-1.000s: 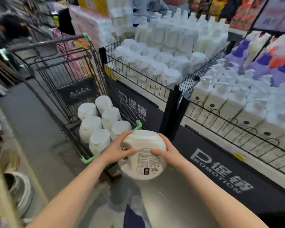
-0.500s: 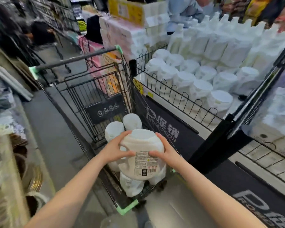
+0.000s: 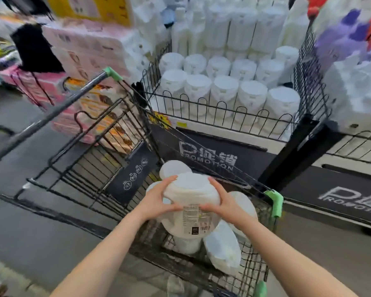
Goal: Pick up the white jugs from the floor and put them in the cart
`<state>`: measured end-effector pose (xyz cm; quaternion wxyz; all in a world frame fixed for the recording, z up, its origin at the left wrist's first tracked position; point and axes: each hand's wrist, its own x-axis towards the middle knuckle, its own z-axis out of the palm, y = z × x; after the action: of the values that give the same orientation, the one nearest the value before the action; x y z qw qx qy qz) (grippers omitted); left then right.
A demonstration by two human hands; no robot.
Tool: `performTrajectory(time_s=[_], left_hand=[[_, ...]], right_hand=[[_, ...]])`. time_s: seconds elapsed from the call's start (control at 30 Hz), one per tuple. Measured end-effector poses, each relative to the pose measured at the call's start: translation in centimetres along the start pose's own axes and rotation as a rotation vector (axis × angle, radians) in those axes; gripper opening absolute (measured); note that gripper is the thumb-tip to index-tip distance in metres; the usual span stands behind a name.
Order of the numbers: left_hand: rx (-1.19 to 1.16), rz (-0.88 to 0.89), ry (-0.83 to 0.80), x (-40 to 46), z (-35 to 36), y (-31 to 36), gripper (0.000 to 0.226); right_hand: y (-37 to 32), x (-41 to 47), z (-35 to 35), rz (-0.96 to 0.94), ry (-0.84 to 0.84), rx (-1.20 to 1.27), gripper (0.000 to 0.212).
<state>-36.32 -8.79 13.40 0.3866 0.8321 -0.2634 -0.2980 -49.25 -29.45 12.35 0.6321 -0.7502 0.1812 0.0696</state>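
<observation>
now that the white jug (image 3: 191, 209) has moved from beside the cart (image 3: 274, 202) to over its basket at lower centre, only lowering is left. left hand (image 3: 156, 200) and right hand (image 3: 222, 202) each hold a side of it. jugs in the cart (image 3: 223, 247) crowd the drop spot; display pen (image 3: 223, 112) sits upper right.

Head view, worn by the person | wide angle, looking forward and down | close over both forearms and the wire cart (image 3: 272, 202) | aisle floor (image 3: 30, 232) at left | fenced shelf display (image 3: 223, 108) beyond, ahead and right | edges blurred
</observation>
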Motion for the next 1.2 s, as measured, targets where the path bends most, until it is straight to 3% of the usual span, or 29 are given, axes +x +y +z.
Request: performTrajectory(time_s=[0.17,0.27,0.37,0.6,0.73,0.87,1.03,1.2], left_hand=[[0.088,0.065,-0.111,1.0,-2.6,-1.1,0.1],[0.124,0.064,-0.128,0.6,-3.7,-2.2,0.107],[0.16,0.06,-0.144,0.3,-5.2,-4.4,0.11],[0.171,0.149,-0.232,5.8,-9.4,-7.8,0.115],[0.321,0.258,-0.302,12.1,-11.2,-8.6,0.113],[0.413,0.371,-0.295,18.5,-12.5,-9.1,0.108],[0.437,0.409,-0.274,23.4,-12.3,-11.5,0.11],[0.486,0.467,-0.148,23.4,-12.4,-13.1,0.103]], right_hand=[[-0.3,0.3,2.8,0.023,0.105,-0.086,0.088],[-0.3,0.8,4.2,0.085,0.084,-0.11,0.1],[-0.1,1.4,6.7,0.123,0.058,-0.088,0.098],[-0.2,6.4,10.2,0.118,0.242,-0.077,0.101],[-0.4,11.2,10.8,0.025,0.4,-0.107,0.097],[0.1,16.6,10.5,-0.018,0.559,-0.114,0.095],[1.7,21.0,10.9,-0.028,0.619,-0.111,0.097],[1.8,22.8,11.6,-0.033,0.652,-0.164,0.103]])
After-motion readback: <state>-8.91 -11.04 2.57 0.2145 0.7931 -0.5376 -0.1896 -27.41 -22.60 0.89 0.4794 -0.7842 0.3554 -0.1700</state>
